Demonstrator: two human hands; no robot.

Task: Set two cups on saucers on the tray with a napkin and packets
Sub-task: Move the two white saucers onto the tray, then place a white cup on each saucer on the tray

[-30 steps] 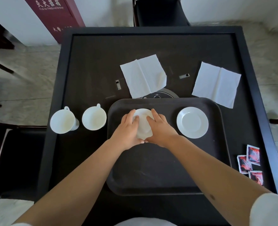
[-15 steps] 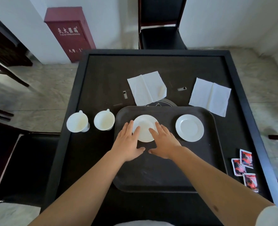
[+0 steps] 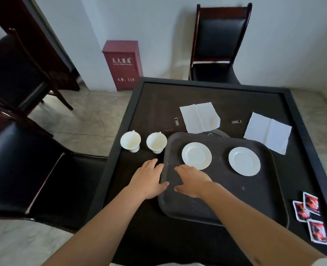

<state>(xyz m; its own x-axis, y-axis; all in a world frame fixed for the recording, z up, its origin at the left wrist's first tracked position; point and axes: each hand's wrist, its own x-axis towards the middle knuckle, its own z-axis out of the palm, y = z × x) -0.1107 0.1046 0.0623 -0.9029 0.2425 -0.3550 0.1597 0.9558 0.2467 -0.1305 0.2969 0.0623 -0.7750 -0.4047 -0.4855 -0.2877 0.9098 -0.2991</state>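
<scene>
Both saucers already lay on the dark tray (image 3: 254, 198), the left saucer (image 3: 196, 155) toward its left end and the right saucer (image 3: 244, 161) farther along, so the cups seemed due next. The near cup (image 3: 156, 142) stood just off the tray's left rim, the far cup (image 3: 130, 141) just beyond it, both upright with handles turned away from the person. The left hand (image 3: 149, 180) hovered flat at that left rim, fingers straight and holding nothing, directly short of the near cup and closer to it than the right hand (image 3: 192, 180), which hung over the tray, loosely spread and empty. Two napkins (image 3: 200, 117) (image 3: 268, 132) lay past the tray's far edge; packets (image 3: 310, 217) lay off its right end, all on a black table (image 3: 155, 104) ringed by chairs.
</scene>
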